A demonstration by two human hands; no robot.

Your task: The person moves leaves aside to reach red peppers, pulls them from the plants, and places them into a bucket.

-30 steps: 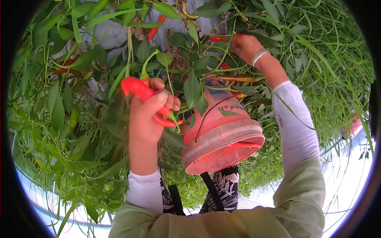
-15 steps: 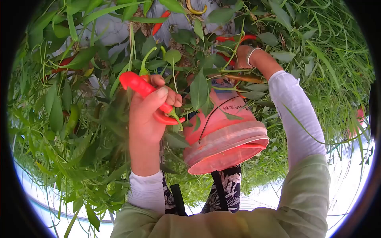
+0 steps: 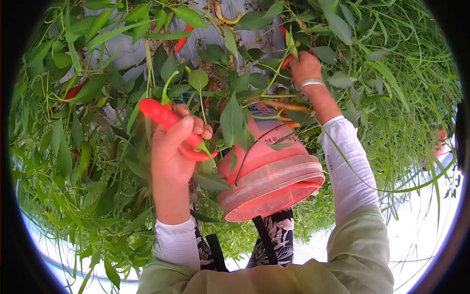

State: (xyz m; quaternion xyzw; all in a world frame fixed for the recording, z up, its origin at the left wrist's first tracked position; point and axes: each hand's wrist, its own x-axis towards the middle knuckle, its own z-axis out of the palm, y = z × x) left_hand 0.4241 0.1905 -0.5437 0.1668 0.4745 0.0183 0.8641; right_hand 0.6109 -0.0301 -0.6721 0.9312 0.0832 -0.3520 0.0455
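My left hand [image 3: 171,147] is closed around several red chili peppers [image 3: 164,115]; a thick one lies across the fingers under the thumb, and green stems stick out. On the right, my right hand [image 3: 307,71], with a silver bracelet at the wrist, reaches into the plant. Its fingers are closed on a red chili pepper [image 3: 288,61], partly hidden by the hand and leaves. Between my arms a pink plastic bucket [image 3: 274,169] is tilted with its mouth toward me. A red pepper [image 3: 306,185] shows inside its rim.
Another red pepper [image 3: 183,40] hangs at the upper left, near a curled yellowish pepper [image 3: 226,17]. Pepper leaves [image 3: 231,120] hang in front of the bucket. Grey plastic sheeting [image 3: 125,46] covers the ground behind. Tall grass [image 3: 411,98] grows along the right.
My right hand has moved up and turned, and its fingers are now on a red pepper higher in the plant. The left hand keeps its peppers, shifted slightly left and down in view.
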